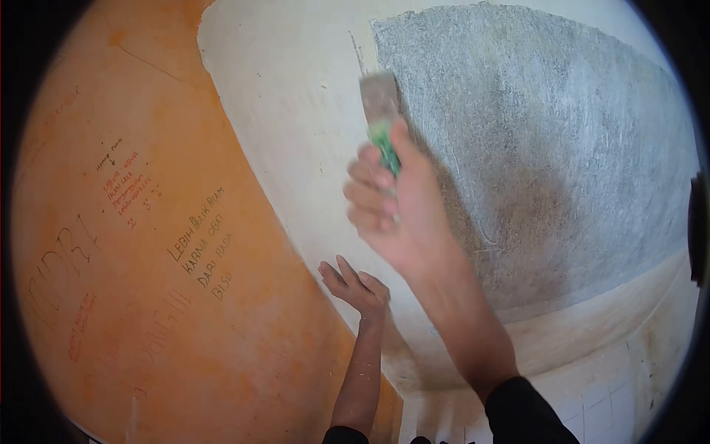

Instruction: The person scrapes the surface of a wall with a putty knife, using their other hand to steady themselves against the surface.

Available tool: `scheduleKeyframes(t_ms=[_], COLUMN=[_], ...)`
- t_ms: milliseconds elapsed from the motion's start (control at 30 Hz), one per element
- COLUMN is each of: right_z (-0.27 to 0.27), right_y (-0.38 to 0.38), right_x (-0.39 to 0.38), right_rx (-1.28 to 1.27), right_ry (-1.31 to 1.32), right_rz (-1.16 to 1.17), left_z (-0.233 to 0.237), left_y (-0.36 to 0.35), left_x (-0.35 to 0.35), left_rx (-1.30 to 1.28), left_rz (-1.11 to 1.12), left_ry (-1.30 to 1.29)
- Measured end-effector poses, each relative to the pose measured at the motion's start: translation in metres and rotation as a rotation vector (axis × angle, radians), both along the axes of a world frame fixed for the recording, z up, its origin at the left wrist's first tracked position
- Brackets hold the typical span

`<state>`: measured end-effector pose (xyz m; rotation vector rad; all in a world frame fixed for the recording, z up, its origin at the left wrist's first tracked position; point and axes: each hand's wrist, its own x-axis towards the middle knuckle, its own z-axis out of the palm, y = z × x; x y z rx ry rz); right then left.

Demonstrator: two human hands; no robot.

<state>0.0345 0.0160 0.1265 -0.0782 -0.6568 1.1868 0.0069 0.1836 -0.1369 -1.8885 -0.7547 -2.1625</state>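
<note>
The orange wall (148,222) at nine o'clock carries dark and red handwriting; cream plaster (296,96) runs through the centre; a mottled grey patch (547,148) fills two o'clock. The scraper (381,118) has a green handle and dull grey blade. Black sleeves (525,414) at six o'clock

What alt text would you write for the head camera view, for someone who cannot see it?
A person's right hand grips a green-handled scraper, its blade raised to a wall where cream paint meets a rough grey patch. The left hand lies flat on the cream paint, beside an orange section with handwriting.
</note>
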Motion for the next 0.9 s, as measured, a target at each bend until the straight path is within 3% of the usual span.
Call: scheduleKeyframes(t_ms=[100, 200, 300, 367, 767, 900], right_z=[-0.023, -0.008, -0.015, -0.014, -0.006, -0.027], right_y=[-0.007, -0.007, -0.009, -0.008, -0.015, -0.017], right_x=[0.0, -0.007, -0.004, 0.001, 0.01, 0.014], right_rx=[0.004, -0.003, -0.015, -0.022, -0.005, -0.035], right_ry=[0.006, 0.013, 0.047, 0.021, -0.015, -0.045], right_rz=[0.031, 0.008, 0.022, 0.016, 0.075, 0.035], left_z=[-0.001, -0.002, -0.006, -0.001, 0.004, 0.003], left_y=[-0.002, 0.001, 0.0, -0.001, -0.004, -0.003], left_x=[0.002, 0.001, 0.004, 0.001, -0.002, 0.0], left_rx=[-0.073, 0.016, -0.131, 0.001, 0.026, 0.018], left_rz=[-0.058, -0.021, -0.167, 0.029, 0.055, 0.045], left_ry=[-0.056, -0.016, -0.123, -0.007, 0.009, 0.006])
